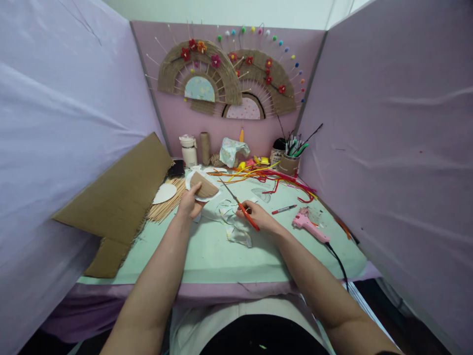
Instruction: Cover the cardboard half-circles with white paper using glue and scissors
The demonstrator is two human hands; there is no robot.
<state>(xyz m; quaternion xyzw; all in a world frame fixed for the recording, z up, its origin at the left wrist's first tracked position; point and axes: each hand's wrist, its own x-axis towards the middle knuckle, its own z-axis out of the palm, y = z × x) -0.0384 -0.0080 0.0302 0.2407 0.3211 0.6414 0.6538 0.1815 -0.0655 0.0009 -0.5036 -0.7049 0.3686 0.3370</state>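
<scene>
My left hand (190,201) grips a half-round cardboard piece (204,186) with white fabric showing around its edge, thumb on the cardboard face. In my right hand (254,214) is a pair of scissors with red handles (248,215); the narrow blades point up and left, close to the cardboard piece but apart from it. Crumpled patterned fabric scraps (236,232) lie on the pale green tabletop (221,266) between and below my hands.
Large cardboard (121,197) leans at left, beside thin sticks (168,204) and a white oval (164,193). A pink glue gun (310,226) with a black cable and a marker (284,209) lie right. Colourful stems (258,172), a bottle (188,151) and a tool pot (288,164) stand behind.
</scene>
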